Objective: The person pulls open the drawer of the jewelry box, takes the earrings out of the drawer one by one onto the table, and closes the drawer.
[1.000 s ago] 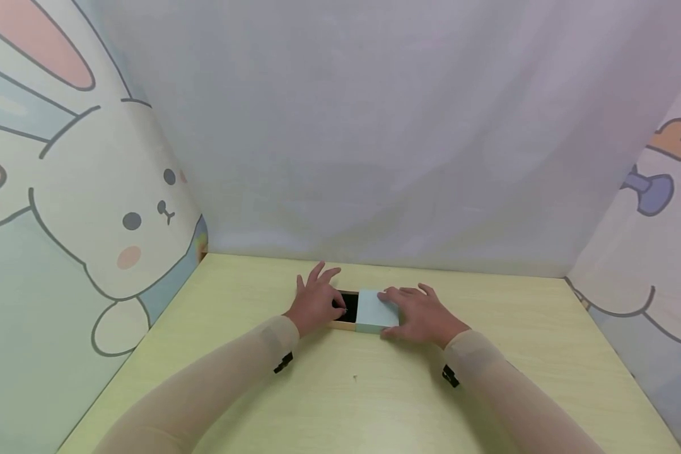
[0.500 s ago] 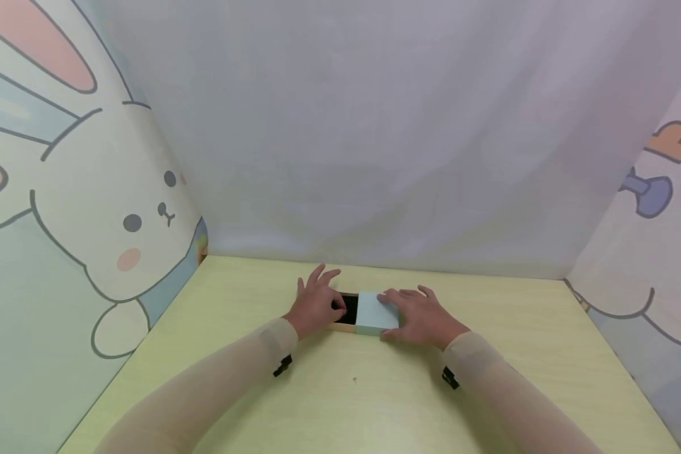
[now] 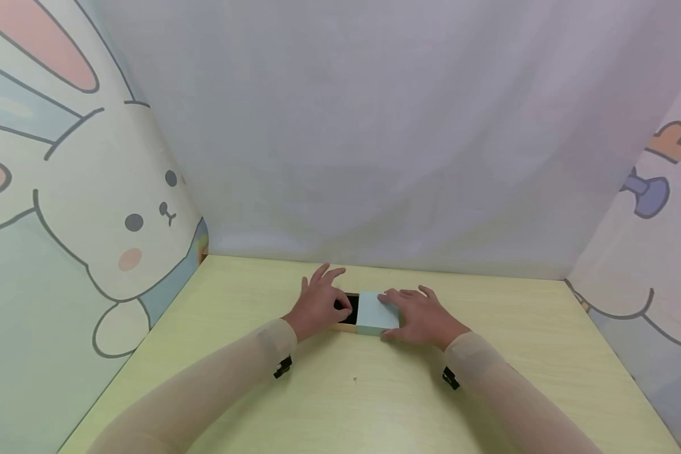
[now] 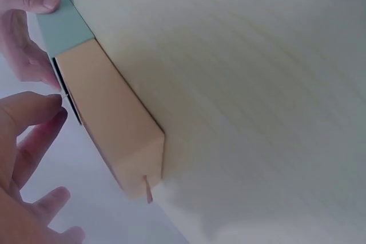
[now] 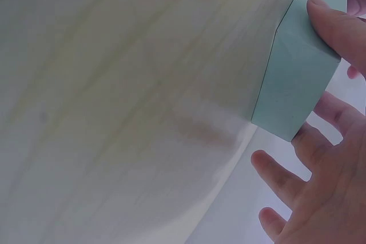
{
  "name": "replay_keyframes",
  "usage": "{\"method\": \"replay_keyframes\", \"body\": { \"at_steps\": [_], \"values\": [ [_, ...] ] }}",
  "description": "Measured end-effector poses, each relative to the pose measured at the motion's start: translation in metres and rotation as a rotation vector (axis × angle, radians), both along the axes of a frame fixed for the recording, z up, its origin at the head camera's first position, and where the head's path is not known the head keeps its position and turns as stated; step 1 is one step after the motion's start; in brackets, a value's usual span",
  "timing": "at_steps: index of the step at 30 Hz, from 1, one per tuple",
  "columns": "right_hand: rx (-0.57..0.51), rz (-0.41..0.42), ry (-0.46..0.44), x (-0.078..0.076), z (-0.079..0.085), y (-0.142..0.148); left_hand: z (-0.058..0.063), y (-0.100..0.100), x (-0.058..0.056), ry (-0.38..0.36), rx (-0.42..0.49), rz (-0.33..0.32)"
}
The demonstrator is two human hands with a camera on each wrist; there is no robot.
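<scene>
A slide-out box lies on the table, its mint sleeve on the right and its tan drawer pulled out to the left. The drawer's inside is black. My left hand is over the drawer, thumb and index fingertip together, the other fingers spread. A tiny pale item shows at those fingertips; its kind is too small to tell. My right hand grips the sleeve, thumb on its near side and fingers over the top and far side. A short ribbon tab sticks out of the drawer's end.
The box stands toward the back of a pale wooden table. Behind it hangs a pale curtain. Side panels with cartoon animals flank the table. A small dark mark is on the tabletop in front of the box.
My left hand has shifted slightly right, toward the sleeve, with its thumb and index finger still together. The right hand and the box stay in place.
</scene>
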State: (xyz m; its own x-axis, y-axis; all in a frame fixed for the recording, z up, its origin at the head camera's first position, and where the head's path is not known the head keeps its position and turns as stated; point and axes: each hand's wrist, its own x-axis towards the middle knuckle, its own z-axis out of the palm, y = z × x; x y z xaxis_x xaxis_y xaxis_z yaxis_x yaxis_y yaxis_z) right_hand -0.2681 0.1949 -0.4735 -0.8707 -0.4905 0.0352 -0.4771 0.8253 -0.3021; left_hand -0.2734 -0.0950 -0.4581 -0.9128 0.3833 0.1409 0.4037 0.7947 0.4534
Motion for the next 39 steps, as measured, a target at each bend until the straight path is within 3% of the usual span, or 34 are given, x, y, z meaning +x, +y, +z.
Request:
{"method": "replay_keyframes", "body": {
  "at_steps": [16,26,39],
  "values": [
    [0.011,-0.002,0.010,-0.004,-0.002,0.003,0.013,0.016,0.032,-0.040,0.061,-0.112],
    [0.003,0.009,0.001,-0.002,0.000,0.004,0.012,0.029,0.057,-0.002,-0.038,-0.209],
    [0.000,0.003,0.001,-0.003,-0.003,0.006,0.008,0.046,0.087,-0.007,-0.129,-0.322]
  ]
}}
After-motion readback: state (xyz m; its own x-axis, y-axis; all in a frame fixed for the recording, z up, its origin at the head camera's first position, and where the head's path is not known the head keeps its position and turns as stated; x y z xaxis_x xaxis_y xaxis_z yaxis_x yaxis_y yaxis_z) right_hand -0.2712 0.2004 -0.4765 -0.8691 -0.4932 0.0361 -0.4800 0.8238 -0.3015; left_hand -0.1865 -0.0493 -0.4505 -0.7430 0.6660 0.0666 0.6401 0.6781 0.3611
